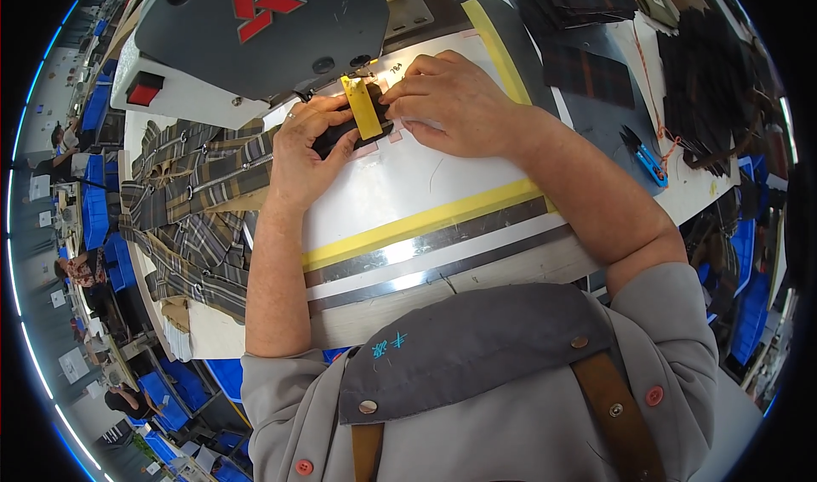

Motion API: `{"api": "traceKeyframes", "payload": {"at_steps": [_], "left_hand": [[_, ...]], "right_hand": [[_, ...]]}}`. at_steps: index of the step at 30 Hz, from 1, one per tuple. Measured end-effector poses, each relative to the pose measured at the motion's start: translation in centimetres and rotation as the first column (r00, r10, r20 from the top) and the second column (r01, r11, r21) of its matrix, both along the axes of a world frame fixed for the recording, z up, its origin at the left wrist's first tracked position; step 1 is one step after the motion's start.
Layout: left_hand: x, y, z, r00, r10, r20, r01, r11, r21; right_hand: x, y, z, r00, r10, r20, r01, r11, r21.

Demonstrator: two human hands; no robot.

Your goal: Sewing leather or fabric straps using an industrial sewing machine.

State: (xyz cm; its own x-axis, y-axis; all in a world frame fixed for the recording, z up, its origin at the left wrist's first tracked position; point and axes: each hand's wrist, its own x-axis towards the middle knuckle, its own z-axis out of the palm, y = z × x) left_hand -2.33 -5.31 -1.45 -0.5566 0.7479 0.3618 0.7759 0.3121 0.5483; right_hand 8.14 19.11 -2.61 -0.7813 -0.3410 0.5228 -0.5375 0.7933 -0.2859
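Under the head of a sewing machine (298, 35) lies a small dark fabric piece (328, 144) on a white sheet. A narrow yellow strip (363, 112) with holes at its far end crosses over this fabric. My left hand (308, 150), with a ring on one finger, is closed on the fabric's left side, thumb near and fingers beyond. My right hand (455, 103) has bent fingers gripping the fabric's right edge beside the strip. Its fingertips partly hide that edge. The machine's lamp lights this spot; the needle cannot be made out.
Plaid fabric strips with zippers (204, 180) are heaped at left. Blue thread snips (651, 165) lie at right, near stacked dark plaid pieces (579, 1) and a dark bundle (698, 82). Yellow tape (434, 224) borders the white sheet (408, 188). Other people work at far left.
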Motion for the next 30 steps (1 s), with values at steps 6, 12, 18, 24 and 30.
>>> {"api": "traceKeyframes", "payload": {"at_steps": [6,12,18,24,30], "left_hand": [[-0.5,-0.4,-0.5,0.999,0.03,0.028,-0.031,0.997,0.065],[-0.3,-0.3,-0.7,0.998,0.06,0.035,-0.063,0.994,0.089],[0.3,-0.2,-0.5,0.994,0.098,0.043,-0.101,0.991,0.085],[0.1,-1.0,-0.3,0.995,0.101,0.02,-0.102,0.994,0.041],[-1.2,-4.5,2.7,0.872,0.314,-0.375,-0.449,0.819,-0.358]], "right_hand": [[-0.1,0.0,0.0,1.0,0.013,0.001,-0.013,1.0,-0.024],[-0.2,0.1,-0.3,0.998,0.001,-0.058,-0.002,1.0,-0.013],[0.2,0.0,0.0,1.0,-0.015,0.024,0.015,1.0,0.009],[-0.1,-0.4,-0.1,1.0,-0.006,0.019,0.006,1.0,-0.003],[-0.6,0.3,-0.8,0.999,-0.005,-0.052,0.004,1.0,-0.027]]}}
